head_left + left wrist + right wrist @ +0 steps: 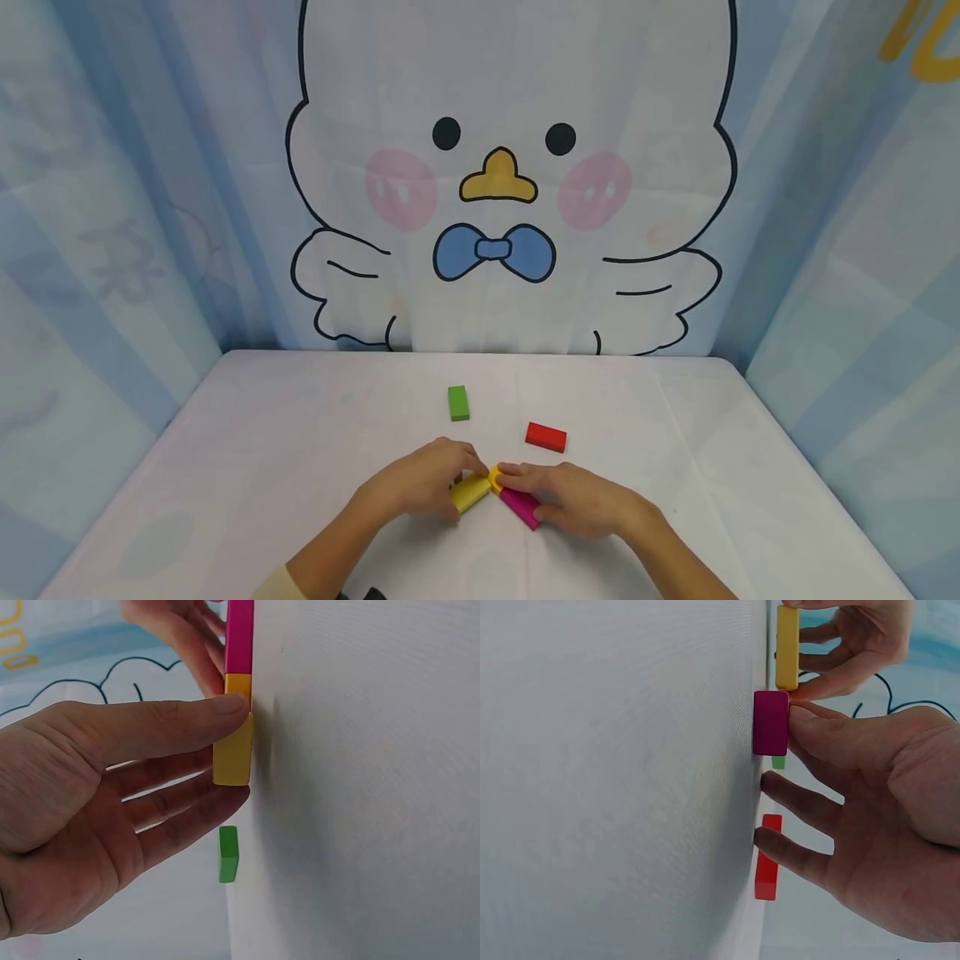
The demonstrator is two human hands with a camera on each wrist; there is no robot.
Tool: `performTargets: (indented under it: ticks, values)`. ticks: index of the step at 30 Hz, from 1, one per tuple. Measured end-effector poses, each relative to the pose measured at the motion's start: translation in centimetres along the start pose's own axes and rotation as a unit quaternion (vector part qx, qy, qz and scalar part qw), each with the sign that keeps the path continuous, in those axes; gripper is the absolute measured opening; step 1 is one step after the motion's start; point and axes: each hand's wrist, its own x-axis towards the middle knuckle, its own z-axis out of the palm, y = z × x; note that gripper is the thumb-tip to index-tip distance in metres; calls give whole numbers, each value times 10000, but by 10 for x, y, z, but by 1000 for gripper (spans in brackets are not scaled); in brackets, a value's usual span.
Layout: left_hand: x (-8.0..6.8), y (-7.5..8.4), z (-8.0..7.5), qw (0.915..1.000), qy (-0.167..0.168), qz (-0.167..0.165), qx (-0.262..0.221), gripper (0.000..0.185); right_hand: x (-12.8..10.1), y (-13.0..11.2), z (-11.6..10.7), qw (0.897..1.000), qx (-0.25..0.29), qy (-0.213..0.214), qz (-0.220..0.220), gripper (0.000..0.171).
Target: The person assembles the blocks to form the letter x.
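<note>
Yellow block (pixel 469 494), down on the white counter (pixel 300 442), and the left hand (pixel 426 478) pinches it between thumb and fingers! Just across, the right hand (pixel 583 502) grips the magenta block (pixel 521 507), a small orange-yellow piece (pixel 494 478) between the two. Beyond them lie the green block (pixel 458 403) and, further right, the red block (pixel 546 437); a cartoon-printed curtain (pixel 510 300) hangs behind.

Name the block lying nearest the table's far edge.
The green block. It lies farther back than the red block, while the yellow block, orange piece and magenta block sit closer in, at the left hand and right hand.
</note>
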Motion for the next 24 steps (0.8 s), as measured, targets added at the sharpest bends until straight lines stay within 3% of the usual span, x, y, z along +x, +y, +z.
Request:
performTargets:
  ticks: [24]
  values:
    - [2, -2, 5, 9997, -13, -197, -105, 55, 2, 1, 1, 10000, -19, -24, -7, 60]
